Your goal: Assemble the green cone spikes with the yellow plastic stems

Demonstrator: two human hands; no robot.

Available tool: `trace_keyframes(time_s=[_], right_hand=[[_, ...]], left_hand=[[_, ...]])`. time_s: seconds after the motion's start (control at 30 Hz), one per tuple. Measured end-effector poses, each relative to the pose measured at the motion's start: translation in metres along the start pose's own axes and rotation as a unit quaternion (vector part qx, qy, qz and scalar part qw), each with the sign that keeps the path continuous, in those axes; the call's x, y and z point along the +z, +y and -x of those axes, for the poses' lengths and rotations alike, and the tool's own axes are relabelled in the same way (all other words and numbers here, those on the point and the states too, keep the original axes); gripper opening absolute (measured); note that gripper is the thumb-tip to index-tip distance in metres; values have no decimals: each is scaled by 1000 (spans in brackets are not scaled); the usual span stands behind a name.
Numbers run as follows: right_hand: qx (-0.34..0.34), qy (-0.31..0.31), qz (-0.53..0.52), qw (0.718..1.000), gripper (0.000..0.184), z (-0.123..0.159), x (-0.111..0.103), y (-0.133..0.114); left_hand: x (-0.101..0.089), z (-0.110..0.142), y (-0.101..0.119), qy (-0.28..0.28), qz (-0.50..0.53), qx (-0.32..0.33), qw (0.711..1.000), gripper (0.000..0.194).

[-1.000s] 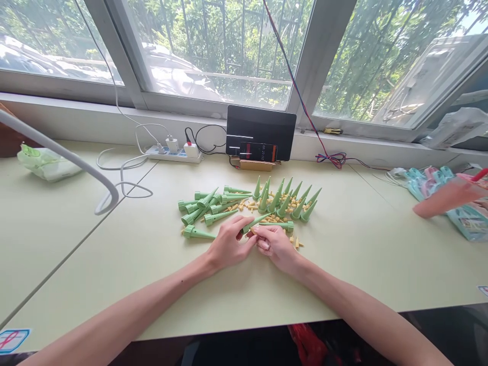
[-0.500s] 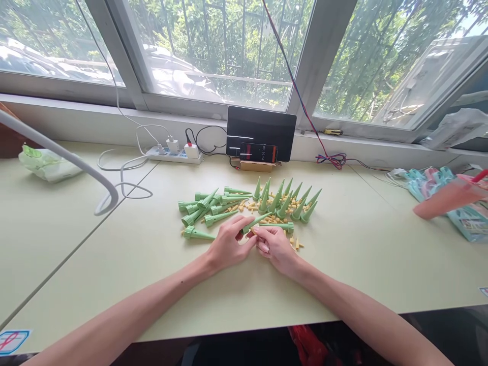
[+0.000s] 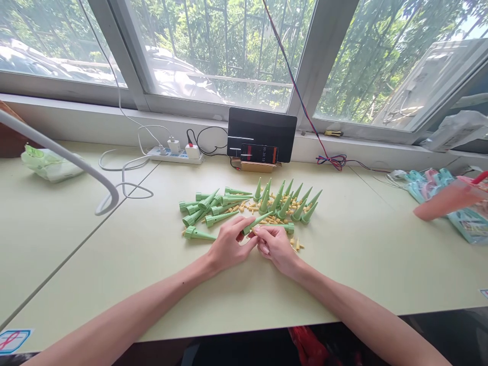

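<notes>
My left hand point(image 3: 230, 243) is closed around the wide end of a green plastic watering spike point(image 3: 259, 220), whose tip points up to the right. Close against it, my right hand point(image 3: 277, 248) pinches a small yellow plug point(image 3: 252, 231) near the wide end of that spike. The fingers mostly cover the plug, so I cannot tell how far it sits in the spike. Left of my hands lie several loose green spikes point(image 3: 198, 233). Beyond them, more green spikes point(image 3: 284, 208) stand upright on their wide ends, with yellow plugs point(image 3: 298, 244) scattered around and in front.
A phone point(image 3: 259, 152) showing a timer leans against a black tablet point(image 3: 263, 127) at the back. A power strip point(image 3: 175, 156) with cables lies at the left, and a white curved stand point(image 3: 107, 188) reaches over the table. A pink drink cup point(image 3: 450, 198) tilts at the right.
Almost nothing differs. Both hands keep their places and hold on the spike and plug; the view has shifted very slightly.
</notes>
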State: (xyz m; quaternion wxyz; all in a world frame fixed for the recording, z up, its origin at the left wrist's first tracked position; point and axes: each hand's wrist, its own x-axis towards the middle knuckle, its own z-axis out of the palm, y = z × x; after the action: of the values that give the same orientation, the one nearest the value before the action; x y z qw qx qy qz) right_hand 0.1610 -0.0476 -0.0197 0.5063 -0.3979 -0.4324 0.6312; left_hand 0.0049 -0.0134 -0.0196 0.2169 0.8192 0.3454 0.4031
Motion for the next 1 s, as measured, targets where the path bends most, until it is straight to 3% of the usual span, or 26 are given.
trace_keyframes(time_s=[0.13, 0.23, 0.5, 0.8, 1.0], right_hand=[[-32, -1, 37, 999, 39, 1, 1, -3], [-48, -19, 59, 997, 34, 3, 2, -7], [-29, -9, 84, 996, 25, 4, 3, -12], [-33, 2, 84, 996, 27, 2, 1, -10], [-45, 21, 84, 995, 29, 2, 0, -9]], left_hand=[[0, 0, -1, 1, 17, -14, 1000, 33], [-1, 0, -2, 13, 35, -22, 999, 30], [-8, -6, 2, -3, 72, -69, 995, 27], [-7, -6, -4, -39, 193, -116, 974, 38], [-5, -6, -6, -31, 188, -118, 975, 38]])
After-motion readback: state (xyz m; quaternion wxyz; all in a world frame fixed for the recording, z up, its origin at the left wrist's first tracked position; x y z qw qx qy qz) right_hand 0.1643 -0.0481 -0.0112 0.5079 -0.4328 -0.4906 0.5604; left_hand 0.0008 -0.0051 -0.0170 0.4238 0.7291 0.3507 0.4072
